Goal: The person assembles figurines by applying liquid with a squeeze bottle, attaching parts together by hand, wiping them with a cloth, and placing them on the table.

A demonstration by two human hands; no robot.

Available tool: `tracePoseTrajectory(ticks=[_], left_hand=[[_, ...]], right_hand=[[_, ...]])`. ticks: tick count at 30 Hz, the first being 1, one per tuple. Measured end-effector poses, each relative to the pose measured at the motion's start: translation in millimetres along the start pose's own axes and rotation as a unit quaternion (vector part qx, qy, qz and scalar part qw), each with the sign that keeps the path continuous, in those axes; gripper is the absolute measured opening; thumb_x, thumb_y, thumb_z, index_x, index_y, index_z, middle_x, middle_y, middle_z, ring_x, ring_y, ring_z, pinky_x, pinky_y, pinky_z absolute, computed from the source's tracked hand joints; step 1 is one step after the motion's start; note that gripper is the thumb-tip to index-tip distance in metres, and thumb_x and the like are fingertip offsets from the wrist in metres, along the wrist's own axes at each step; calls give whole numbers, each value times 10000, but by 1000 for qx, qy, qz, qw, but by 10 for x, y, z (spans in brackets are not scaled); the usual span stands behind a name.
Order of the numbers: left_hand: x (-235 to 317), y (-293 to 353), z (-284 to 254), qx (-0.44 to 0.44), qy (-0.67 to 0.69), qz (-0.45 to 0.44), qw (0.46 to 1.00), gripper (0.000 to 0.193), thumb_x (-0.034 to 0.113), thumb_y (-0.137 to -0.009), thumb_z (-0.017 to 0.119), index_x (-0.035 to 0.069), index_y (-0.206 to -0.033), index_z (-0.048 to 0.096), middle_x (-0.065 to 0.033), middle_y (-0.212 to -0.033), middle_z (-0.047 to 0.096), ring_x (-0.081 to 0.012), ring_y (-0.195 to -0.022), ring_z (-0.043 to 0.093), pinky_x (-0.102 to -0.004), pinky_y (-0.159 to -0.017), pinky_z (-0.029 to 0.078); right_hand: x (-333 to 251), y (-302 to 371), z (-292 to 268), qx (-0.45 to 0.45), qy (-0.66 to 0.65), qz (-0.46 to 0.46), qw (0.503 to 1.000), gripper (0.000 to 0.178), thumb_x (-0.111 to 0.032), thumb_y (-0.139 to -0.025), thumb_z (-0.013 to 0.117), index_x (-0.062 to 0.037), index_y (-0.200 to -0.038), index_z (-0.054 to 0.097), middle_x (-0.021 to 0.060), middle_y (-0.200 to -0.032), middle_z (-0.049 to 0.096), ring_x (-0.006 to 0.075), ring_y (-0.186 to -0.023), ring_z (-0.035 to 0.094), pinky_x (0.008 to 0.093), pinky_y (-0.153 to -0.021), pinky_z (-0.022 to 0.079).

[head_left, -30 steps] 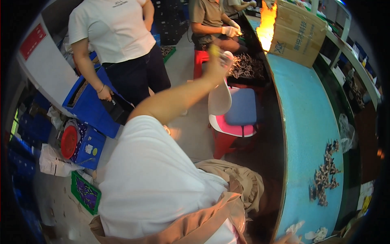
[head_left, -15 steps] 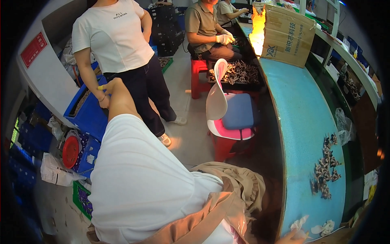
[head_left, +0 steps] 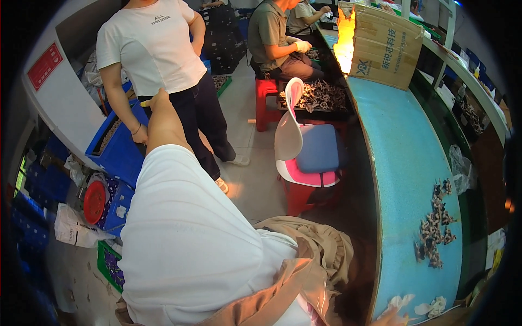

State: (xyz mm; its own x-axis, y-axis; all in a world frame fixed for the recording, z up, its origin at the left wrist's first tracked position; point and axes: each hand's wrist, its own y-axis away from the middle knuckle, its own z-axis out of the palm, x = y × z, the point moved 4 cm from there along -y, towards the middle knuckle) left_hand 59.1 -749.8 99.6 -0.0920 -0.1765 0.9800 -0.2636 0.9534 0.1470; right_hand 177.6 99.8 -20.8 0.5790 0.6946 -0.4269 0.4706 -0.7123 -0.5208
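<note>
My left arm, in a white sleeve, reaches far out toward a standing person (head_left: pixel 157 49) in a white T-shirt and dark trousers. My left hand (head_left: pixel 157 100) is in front of that person's waist, partly hidden by its own wrist. One finger with a yellow cover sticks out to the side; I see nothing held. At the bottom edge, my right hand (head_left: pixel 392 318) is mostly cut off. It lies by a crumpled white piece (head_left: pixel 401 302) on the blue tabletop (head_left: pixel 399 179); whether it grips that is hidden. Another white crumpled piece (head_left: pixel 433 307) lies beside it.
Small dark-and-tan parts (head_left: pixel 433 225) lie in a cluster on the tabletop. A cardboard box (head_left: pixel 387 46) stands at its far end. A chair with a blue cushion (head_left: pixel 321 149) and a tray of parts (head_left: pixel 315 98) stand alongside. A seated person (head_left: pixel 272 41) works beyond; blue bins (head_left: pixel 117 149) line the left.
My left hand has moved up and slightly right, away from the standing person's forearm. The seated person has turned and leaned toward the bench. My right hand stays near the white pieces.
</note>
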Motion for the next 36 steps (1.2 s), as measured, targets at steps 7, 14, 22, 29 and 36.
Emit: tracePoseTrajectory(ticks=[7, 14, 22, 29, 36], left_hand=[[189, 190, 67, 23, -12, 22, 999, 785, 465, -746, 588, -35, -1271, 288, -199, -960, 613, -299, -726, 644, -350, -674, 516], [371, 1300, 1098, -246, 135, 366, 887, 564, 566, -833, 460, 29, -773, 622, -104, -713, 642, -171, -548, 598, -291, -450, 450], [-654, 4990, 683, -848, 87, 120, 509, 390, 421, -856, 551, 57, -993, 534, -69, -871, 608, -111, -574, 546, -217, -514, 446], [-1576, 6508, -367, -980, -58, -95, 165, 303, 310, -820, 651, 69, -971, 544, -15, -797, 571, -103, -586, 546, -229, -522, 450], [-2101, 7185, -1182, -947, -219, -215, -96, 355, 331, -833, 632, 67, -1036, 508, -16, -801, 547, -107, -619, 543, -243, -529, 457]], right_hand=[[331, -6, 151, 8, 4, 1, 1000, 710, -579, -743, 581, 98, -953, 531, 246, -802, 612, 421, -713, 588, 497, -648, 466], [-42, -62, -20, -139, 148, -30, 979, 678, -523, -737, 604, 116, -940, 507, 279, -814, 593, 430, -732, 584, 511, -662, 462], [18, -36, 85, -12, -15, -88, 996, 479, -234, -850, 569, 39, -1217, 425, 183, -1111, 534, 338, -986, 529, 395, -835, 434], [-79, -66, -55, -56, -17, 22, 998, 582, -283, -805, 641, -6, -1256, 399, 215, -1223, 463, 366, -1104, 457, 433, -931, 370], [-53, -34, -35, -52, -135, 101, 984, 770, -285, -730, 722, -15, -1320, 309, 205, -1143, 462, 322, -1052, 467, 396, -930, 355]])
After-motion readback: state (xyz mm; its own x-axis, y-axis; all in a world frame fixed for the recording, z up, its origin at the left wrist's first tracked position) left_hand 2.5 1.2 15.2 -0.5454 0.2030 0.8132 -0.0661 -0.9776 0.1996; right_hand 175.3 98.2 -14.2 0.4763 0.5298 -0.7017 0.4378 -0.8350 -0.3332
